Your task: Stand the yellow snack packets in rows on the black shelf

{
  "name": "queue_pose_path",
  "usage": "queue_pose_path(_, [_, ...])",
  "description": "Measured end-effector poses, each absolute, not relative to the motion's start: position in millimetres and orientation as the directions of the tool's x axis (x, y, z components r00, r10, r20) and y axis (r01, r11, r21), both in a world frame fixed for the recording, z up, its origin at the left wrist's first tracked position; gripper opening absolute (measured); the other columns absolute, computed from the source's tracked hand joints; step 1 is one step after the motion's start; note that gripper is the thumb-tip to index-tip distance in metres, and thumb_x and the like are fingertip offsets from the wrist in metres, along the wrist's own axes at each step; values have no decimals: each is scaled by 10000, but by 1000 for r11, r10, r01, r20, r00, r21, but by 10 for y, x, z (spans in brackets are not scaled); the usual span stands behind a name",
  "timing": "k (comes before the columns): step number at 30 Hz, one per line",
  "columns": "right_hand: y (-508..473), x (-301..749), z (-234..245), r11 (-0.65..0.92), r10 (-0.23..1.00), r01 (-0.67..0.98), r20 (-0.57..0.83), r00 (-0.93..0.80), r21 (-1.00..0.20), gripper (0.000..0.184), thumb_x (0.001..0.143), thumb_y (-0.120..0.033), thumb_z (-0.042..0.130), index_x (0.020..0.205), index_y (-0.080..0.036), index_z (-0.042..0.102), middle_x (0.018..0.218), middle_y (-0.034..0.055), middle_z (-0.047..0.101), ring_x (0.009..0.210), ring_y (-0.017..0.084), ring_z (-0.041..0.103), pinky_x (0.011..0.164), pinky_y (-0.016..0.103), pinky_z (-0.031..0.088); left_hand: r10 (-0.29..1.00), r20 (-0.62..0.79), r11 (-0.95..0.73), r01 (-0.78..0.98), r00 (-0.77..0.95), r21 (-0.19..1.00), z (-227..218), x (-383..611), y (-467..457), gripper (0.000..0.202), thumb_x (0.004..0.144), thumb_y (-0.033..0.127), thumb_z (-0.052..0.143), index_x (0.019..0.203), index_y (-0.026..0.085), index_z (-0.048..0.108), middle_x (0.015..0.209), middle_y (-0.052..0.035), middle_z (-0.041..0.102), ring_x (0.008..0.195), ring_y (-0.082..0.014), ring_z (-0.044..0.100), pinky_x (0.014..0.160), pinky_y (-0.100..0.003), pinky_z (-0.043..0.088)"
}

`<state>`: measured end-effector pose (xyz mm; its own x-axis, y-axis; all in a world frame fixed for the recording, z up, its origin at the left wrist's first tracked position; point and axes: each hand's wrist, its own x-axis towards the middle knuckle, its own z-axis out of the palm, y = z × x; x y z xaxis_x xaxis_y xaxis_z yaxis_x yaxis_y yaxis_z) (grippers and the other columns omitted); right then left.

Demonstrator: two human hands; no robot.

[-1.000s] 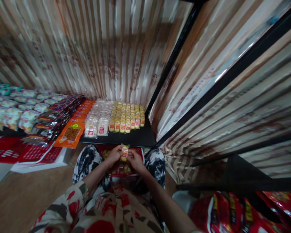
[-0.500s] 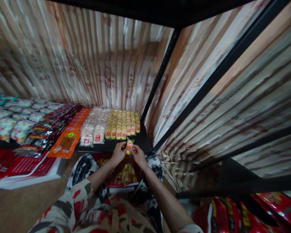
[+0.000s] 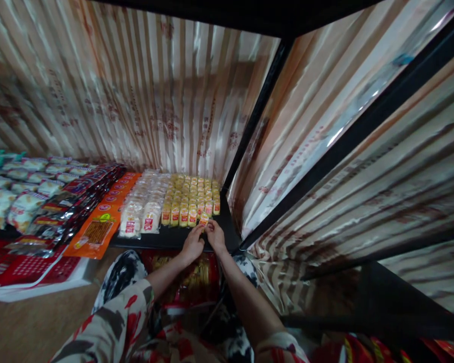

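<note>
My left hand (image 3: 193,244) and my right hand (image 3: 215,235) reach onto the black shelf (image 3: 166,237) and pinch one small yellow snack packet (image 3: 204,219) between them. The packet stands at the front right end of the rows of small yellow packets (image 3: 191,199). Both hands have their fingers closed on its lower edge. Beside those rows on the left lie white packets (image 3: 142,212) with red labels.
An orange flat packet (image 3: 94,232), dark red packets (image 3: 66,201) and pale bags (image 3: 11,201) fill the shelf further left. A red box of yellow packets (image 3: 191,277) sits between my knees. Striped drapes (image 3: 174,101) and black frame bars (image 3: 257,116) close the back and right.
Both hands lifted the yellow packet from above the red box and carried it forward onto the shelf, to the front of the yellow rows.
</note>
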<state>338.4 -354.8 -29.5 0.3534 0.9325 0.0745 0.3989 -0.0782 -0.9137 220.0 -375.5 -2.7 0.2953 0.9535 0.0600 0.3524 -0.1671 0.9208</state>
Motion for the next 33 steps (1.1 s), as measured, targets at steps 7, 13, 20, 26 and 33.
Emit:
queue_pose_path(7, [-3385, 3400, -274, -116, 923, 409, 54, 382, -905, 232, 713, -194, 503, 923, -217, 599, 829, 20, 670, 752, 154, 640, 694, 270, 520, 953, 16, -133, 370, 301, 920, -52, 2278, -3659, 582, 670, -9, 425, 1232, 125, 504, 1350, -89, 453, 1292, -195, 350, 1117, -350, 237])
queue_pose_path(13, [-3383, 3472, -266, -77, 934, 399, 74, 350, -914, 248, 717, -231, 509, 944, -204, 605, 824, 22, 668, 734, 149, 634, 713, 280, 515, 954, 62, -165, 341, 295, 926, -94, 2286, -3633, 591, 674, -6, 412, 1236, 154, 496, 1367, -64, 433, 1263, -176, 387, 1099, -343, 278])
queue_pose_path(20, [-3338, 3451, -245, -73, 944, 399, 65, 322, -914, 221, 722, -258, 506, 918, -219, 602, 783, 4, 658, 719, 144, 625, 702, 273, 509, 962, 76, -170, 358, 263, 918, -57, 2247, -3630, 568, 683, -3, 412, 1209, 183, 523, 1320, -53, 483, 1180, -168, 467, 1083, -350, 298])
queue_pose_path(26, [-3342, 3496, -289, -48, 936, 415, 104, 337, -909, 252, 726, -287, 482, 936, -207, 594, 824, 20, 654, 729, 147, 615, 721, 284, 496, 975, 42, -121, 369, 217, 921, -52, 2212, -3602, 567, 689, 3, 409, 1222, 173, 505, 1330, -65, 471, 1090, -160, 535, 1038, -340, 359])
queue_pose_path(33, [-3386, 3508, -295, -53, 922, 401, 109, 371, -915, 276, 732, -328, 467, 932, -186, 593, 803, 34, 651, 713, 155, 611, 689, 274, 492, 979, 44, -128, 429, 201, 894, -59, 2199, -3580, 551, 690, 12, 413, 1220, 123, 514, 1329, -88, 481, 1235, -183, 426, 1089, -333, 288])
